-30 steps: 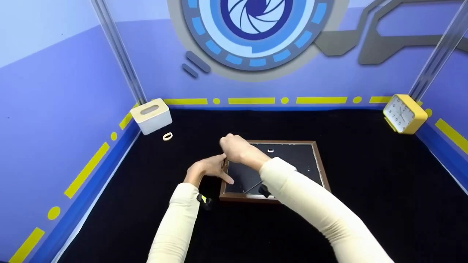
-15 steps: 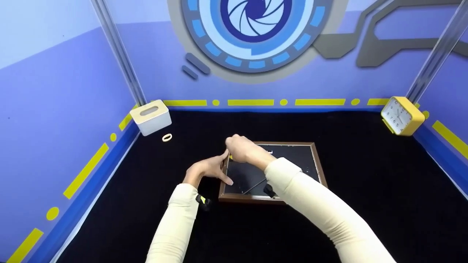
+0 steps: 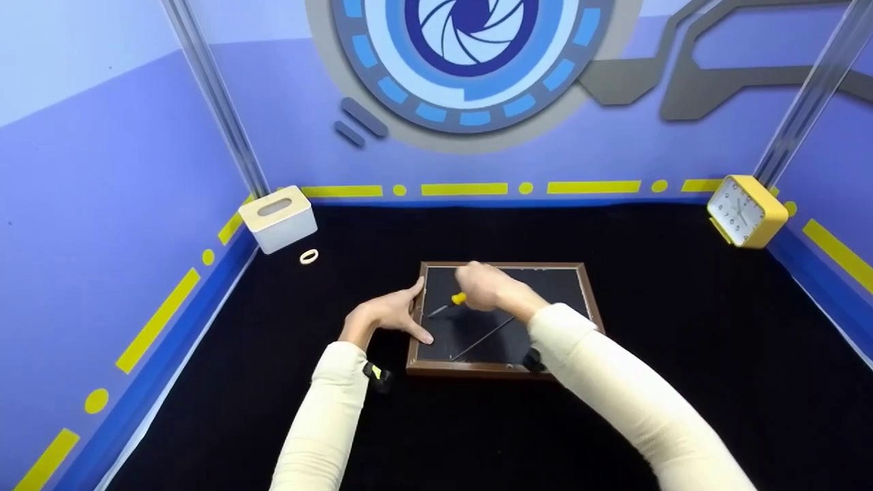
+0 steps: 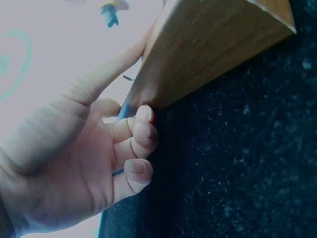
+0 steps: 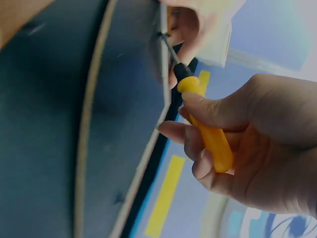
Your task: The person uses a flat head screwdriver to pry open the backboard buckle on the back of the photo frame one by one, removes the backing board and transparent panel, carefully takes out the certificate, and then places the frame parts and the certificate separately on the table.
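A brown wooden picture frame (image 3: 470,369) lies back up on the dark cloth, its black backing board (image 3: 556,296) showing. A thin line (image 3: 485,335) runs diagonally across the board. My left hand (image 3: 385,310) grips the frame's left edge, thumb over the top; in the left wrist view, fingertips (image 4: 145,131) curl beside the wooden side (image 4: 213,54). My right hand (image 3: 485,286) holds a screwdriver by its yellow handle (image 5: 218,148). The screwdriver shaft (image 3: 440,310) slants down to the board near the left rail, close to my left hand.
At the back left stands a tissue box (image 3: 278,218), with a pale ring (image 3: 309,256) lying before it. A yellow alarm clock (image 3: 747,211) sits at the back right. Blue-purple walls (image 3: 450,160) enclose the cloth on the back and sides.
My right hand has shifted right and slightly nearer, away from the frame's far left corner, bringing the screwdriver into sight. The left hand stays on the left edge.
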The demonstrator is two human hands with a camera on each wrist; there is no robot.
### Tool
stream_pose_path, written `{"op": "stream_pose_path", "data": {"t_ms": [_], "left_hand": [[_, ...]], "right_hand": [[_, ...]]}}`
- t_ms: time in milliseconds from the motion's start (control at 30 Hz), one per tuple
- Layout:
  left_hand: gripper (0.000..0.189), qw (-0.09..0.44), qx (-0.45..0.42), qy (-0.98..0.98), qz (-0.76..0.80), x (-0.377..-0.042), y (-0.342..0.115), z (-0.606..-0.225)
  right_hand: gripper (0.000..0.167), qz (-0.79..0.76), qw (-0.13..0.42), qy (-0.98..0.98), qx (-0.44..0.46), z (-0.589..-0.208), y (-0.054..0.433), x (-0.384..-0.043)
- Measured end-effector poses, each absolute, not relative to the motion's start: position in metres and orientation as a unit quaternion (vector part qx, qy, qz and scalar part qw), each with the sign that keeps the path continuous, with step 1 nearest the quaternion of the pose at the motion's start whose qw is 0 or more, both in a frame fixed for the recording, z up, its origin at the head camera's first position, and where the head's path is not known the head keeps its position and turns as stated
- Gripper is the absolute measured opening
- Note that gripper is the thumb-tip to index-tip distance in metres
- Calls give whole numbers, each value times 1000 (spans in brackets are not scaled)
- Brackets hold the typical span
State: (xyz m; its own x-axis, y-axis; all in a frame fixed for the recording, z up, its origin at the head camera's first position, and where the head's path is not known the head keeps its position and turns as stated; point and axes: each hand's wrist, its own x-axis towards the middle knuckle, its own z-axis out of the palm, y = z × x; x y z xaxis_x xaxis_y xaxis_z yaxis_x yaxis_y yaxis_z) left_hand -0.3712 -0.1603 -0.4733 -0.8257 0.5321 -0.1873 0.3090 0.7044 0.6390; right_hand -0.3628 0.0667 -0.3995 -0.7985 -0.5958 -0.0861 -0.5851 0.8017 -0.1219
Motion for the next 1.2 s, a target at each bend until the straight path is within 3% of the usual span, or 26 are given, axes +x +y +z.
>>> {"op": "stream_pose_path", "data": {"t_ms": [200,300,433,533,833,1200], "left_hand": [[134,187,234,902,310,-373,-163,-473],[133,187,236,901,314,-373,-164,-471],[134,184,234,907,300,-374,-165,-469],[134,184,232,909,295,-375,-165,-468],[134,181,234,912,283,-375,-160,-467],[136,191,234,911,282,-373,-158,-467]], "right_hand": [[10,-161,36,921,-354,-421,127,-372],[42,-233,63,914,-326,-428,159,-372],[102,-291,110,909,-279,-434,201,-368],[126,-313,125,902,-270,-440,231,-362],[126,-341,68,902,-256,-446,288,-341],[133,-287,120,913,-264,-467,308,-313]]}}
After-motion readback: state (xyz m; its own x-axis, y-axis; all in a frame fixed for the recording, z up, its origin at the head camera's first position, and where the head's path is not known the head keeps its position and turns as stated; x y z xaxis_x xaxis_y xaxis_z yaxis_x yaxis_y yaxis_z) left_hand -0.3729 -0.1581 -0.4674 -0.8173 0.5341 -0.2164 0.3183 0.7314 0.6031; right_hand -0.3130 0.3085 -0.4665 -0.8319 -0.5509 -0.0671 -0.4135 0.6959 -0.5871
